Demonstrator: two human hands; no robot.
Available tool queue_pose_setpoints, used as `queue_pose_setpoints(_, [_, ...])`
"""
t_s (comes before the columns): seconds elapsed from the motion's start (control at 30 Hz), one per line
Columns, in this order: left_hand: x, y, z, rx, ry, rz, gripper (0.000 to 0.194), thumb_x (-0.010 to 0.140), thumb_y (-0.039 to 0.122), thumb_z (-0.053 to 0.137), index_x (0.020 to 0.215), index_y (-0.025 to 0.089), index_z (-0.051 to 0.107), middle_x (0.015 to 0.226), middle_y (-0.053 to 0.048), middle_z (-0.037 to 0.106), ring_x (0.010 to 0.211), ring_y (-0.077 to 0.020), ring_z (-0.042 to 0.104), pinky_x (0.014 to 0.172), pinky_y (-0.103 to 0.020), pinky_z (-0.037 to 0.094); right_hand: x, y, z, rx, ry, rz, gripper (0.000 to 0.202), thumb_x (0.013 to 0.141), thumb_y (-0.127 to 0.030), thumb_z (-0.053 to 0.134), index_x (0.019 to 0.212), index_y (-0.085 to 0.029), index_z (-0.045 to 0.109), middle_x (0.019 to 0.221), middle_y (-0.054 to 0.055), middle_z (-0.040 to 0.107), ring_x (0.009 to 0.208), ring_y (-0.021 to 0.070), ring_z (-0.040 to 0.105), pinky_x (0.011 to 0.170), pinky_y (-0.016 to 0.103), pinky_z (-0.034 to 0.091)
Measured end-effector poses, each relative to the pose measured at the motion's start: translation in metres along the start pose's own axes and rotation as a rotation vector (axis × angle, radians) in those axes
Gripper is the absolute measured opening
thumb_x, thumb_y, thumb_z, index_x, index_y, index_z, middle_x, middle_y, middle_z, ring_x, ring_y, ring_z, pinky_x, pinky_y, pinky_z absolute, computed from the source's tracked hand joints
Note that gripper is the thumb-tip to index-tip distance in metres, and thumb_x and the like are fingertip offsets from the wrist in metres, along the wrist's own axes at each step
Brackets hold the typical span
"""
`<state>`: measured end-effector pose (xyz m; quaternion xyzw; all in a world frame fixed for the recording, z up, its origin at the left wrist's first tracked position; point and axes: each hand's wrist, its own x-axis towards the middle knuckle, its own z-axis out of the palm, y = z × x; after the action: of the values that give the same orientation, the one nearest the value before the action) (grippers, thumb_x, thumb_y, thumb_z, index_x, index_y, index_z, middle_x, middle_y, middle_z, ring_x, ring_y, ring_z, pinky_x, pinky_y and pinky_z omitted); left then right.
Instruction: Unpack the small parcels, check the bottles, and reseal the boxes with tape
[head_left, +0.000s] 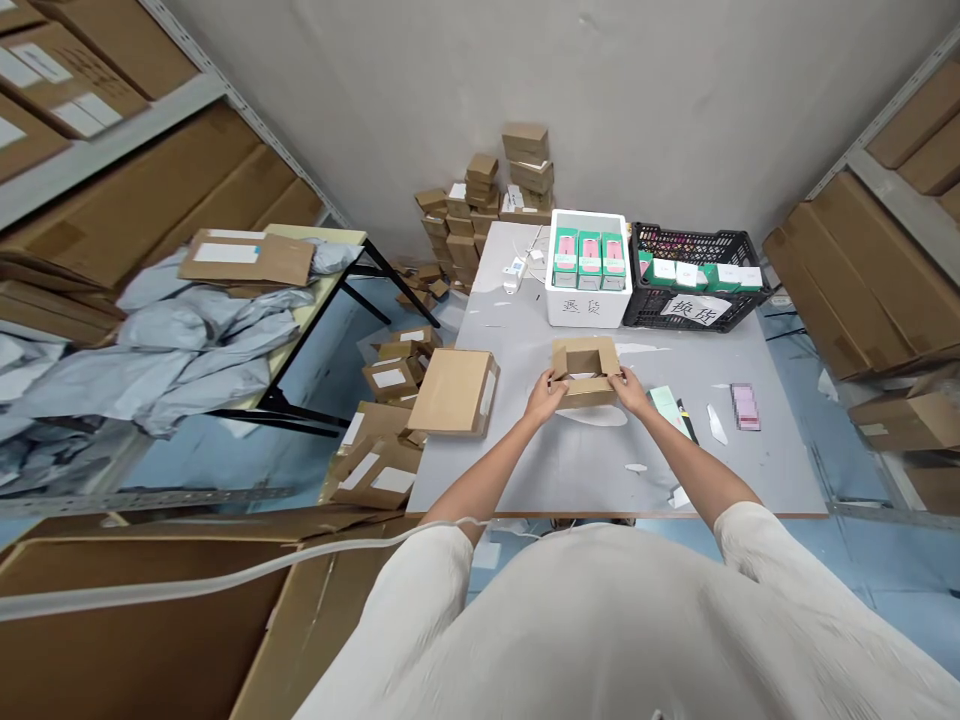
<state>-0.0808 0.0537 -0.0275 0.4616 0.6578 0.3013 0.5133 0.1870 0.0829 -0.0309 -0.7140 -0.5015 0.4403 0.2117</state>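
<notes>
A small brown cardboard box [587,396] stands on the grey table with its top flaps up, and something pale shows inside it. My left hand [546,396] grips its near left corner, thumb over the edge. At the near right corner, my right hand [630,389] holds the box the same way. To the right of my right hand lie a light green flat packet [667,407] and a black-and-yellow tool [686,420], perhaps a cutter. A pink-purple pack [745,407] is farther right.
A closed carton [452,390] sits at the table's left edge. Behind are a white foam box [586,308] with green-and-pink boxes and a black crate [694,310]. Cartons [386,470] crowd the floor at left. A white cable [225,578] crosses near my left arm.
</notes>
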Motion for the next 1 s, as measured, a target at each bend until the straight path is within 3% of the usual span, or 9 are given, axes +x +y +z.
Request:
queue_pose_setpoints(0.13, [0.01, 0.001, -0.005, -0.052, 0.036, 0.016, 0.067, 0.094, 0.042, 0.076, 0.155, 0.022, 0.058, 0.16, -0.014, 0.063, 0.141, -0.0319, 0.063, 0.12, -0.044, 0.048, 0.01, -0.003, 0.006, 0.071, -0.008, -0.036, 0.066, 0.092, -0.057, 0.062, 0.146, -0.02, 0.063, 0.146, 0.014, 0.07, 0.138, 0.0315, 0.061, 0.121, 0.043, 0.047])
queue_pose_setpoints(0.27, [0.02, 0.002, -0.012, -0.067, 0.064, 0.041, 0.069, 0.091, 0.04, 0.078, 0.156, 0.023, 0.059, 0.158, -0.013, 0.064, 0.144, -0.0319, 0.06, 0.122, -0.044, 0.048, 0.014, -0.006, 0.014, 0.119, -0.025, -0.064, 0.071, 0.091, -0.059, 0.063, 0.152, -0.021, 0.059, 0.152, 0.013, 0.066, 0.141, 0.0315, 0.059, 0.125, 0.047, 0.044])
queue_pose_setpoints(0.53, [0.026, -0.007, -0.03, 0.075, 0.007, -0.016, 0.078, 0.09, 0.04, 0.075, 0.162, 0.024, 0.05, 0.164, -0.013, 0.058, 0.148, -0.0344, 0.058, 0.127, -0.047, 0.043, 0.008, -0.015, 0.025, 0.273, -0.196, -0.081, 0.075, 0.094, -0.05, 0.063, 0.162, -0.024, 0.051, 0.156, 0.012, 0.065, 0.138, 0.0313, 0.063, 0.123, 0.05, 0.049])
queue_pose_setpoints(0.67, [0.028, -0.011, -0.026, 0.195, -0.001, 0.02, 0.067, 0.089, 0.04, 0.074, 0.152, 0.024, 0.059, 0.169, -0.014, 0.051, 0.161, -0.0355, 0.042, 0.133, -0.05, 0.034, 0.009, -0.012, 0.022, 0.278, -0.259, 0.001, 0.076, 0.096, -0.054, 0.063, 0.165, -0.026, 0.049, 0.158, 0.012, 0.064, 0.138, 0.033, 0.064, 0.121, 0.052, 0.051])
queue_pose_setpoints(0.77, [0.029, -0.008, -0.02, 0.282, 0.007, 0.081, 0.061, 0.091, 0.039, 0.071, 0.148, 0.021, 0.061, 0.173, -0.017, 0.044, 0.169, -0.0364, 0.027, 0.135, -0.053, 0.028, 0.013, -0.004, 0.019, 0.251, -0.251, 0.056, 0.085, 0.096, -0.063, 0.062, 0.171, -0.029, 0.041, 0.169, 0.012, 0.053, 0.148, 0.0326, 0.058, 0.122, 0.052, 0.051])
queue_pose_setpoints(0.87, [0.023, 0.0, -0.015, 0.362, 0.047, 0.109, 0.059, 0.093, 0.037, 0.068, 0.15, 0.022, 0.06, 0.176, -0.017, 0.039, 0.168, -0.038, 0.026, 0.134, -0.057, 0.027, 0.017, 0.006, 0.013, 0.222, -0.227, 0.08, 0.091, 0.094, -0.071, 0.06, 0.173, -0.031, 0.038, 0.175, 0.012, 0.044, 0.153, 0.0324, 0.053, 0.123, 0.057, 0.05])
queue_pose_setpoints(1.0, [0.01, 0.021, -0.005, 0.5, 0.141, 0.184, 0.054, 0.095, 0.03, 0.062, 0.149, 0.027, 0.06, 0.179, -0.014, 0.034, 0.166, -0.0387, 0.026, 0.133, -0.063, 0.022, 0.016, 0.019, -0.002, 0.192, -0.217, 0.057, 0.08, 0.096, -0.07, 0.058, 0.168, -0.037, 0.047, 0.171, 0.008, 0.05, 0.148, 0.0301, 0.057, 0.122, 0.058, 0.049])
